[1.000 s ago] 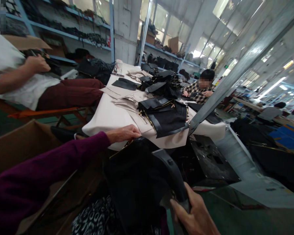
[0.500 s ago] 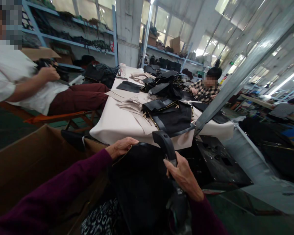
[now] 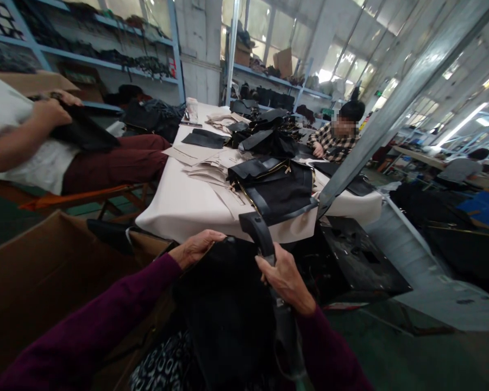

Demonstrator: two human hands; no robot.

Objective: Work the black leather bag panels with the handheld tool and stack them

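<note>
A black fabric bag piece (image 3: pixel 224 304) lies in my lap, close below the camera. My left hand (image 3: pixel 195 247), in a purple sleeve, is closed on its upper left edge. My right hand (image 3: pixel 285 279) is wrapped round a black curved strap handle (image 3: pixel 258 231) that rises from the bag's right side. Just beyond my hands is the near edge of a white-covered table (image 3: pixel 183 203).
A pile of black bag parts with gold zips (image 3: pixel 275 187) and paper patterns (image 3: pixel 212 168) covers the table. A seated person in a white top (image 3: pixel 28 141) holds black fabric at left. Another person (image 3: pixel 336 138) sits at the far side. A cardboard box (image 3: pixel 49 260) stands at my left, a grey slanted post (image 3: pixel 395 103) at right.
My right hand climbed from the lower part of the strap to near its top beside the bag. The left hand kept its grip. The person at left lowered black fabric onto their lap.
</note>
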